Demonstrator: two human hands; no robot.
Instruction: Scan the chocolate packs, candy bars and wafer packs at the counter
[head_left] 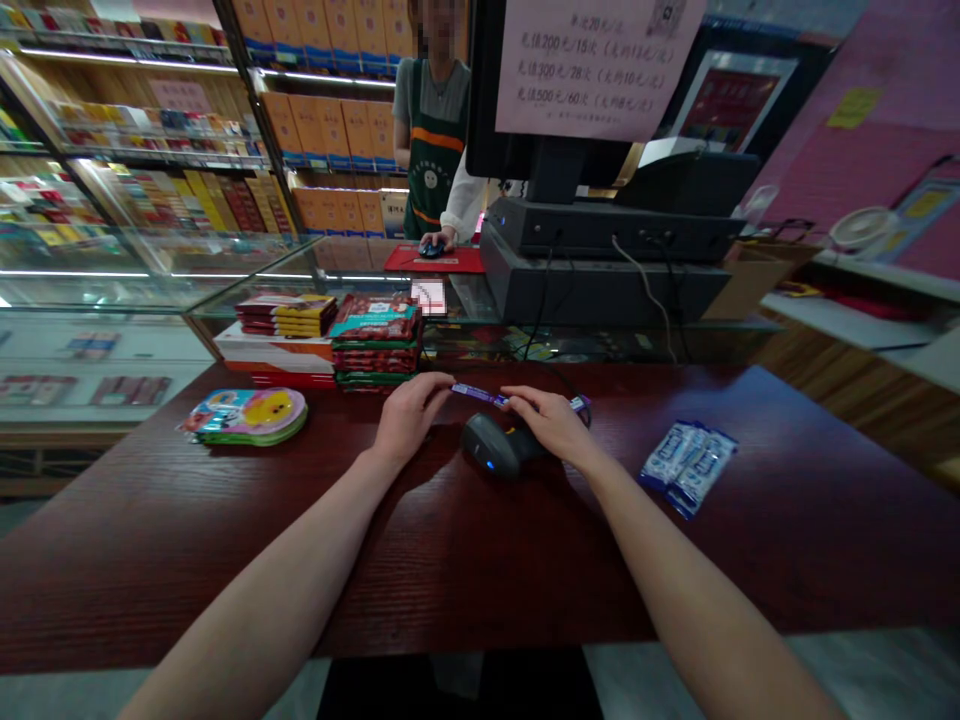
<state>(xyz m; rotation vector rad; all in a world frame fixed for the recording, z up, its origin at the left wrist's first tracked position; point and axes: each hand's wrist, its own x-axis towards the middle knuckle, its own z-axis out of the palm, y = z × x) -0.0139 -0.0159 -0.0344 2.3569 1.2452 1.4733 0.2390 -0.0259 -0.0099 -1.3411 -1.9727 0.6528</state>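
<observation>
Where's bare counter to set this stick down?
Bare: the near strip of the counter, this side of the scanner, and its right end past the blue packets. Crowded: around the scanner, and back left by the stacked boxes and round packs.

Dim; strip lights [322, 77] glare on the shelves [150, 150], the left hand [409, 415] shadows the dark counter [450, 560], picture edges bend and blur.

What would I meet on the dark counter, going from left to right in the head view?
round packs → left hand → purple strip → right hand → blue packets
</observation>
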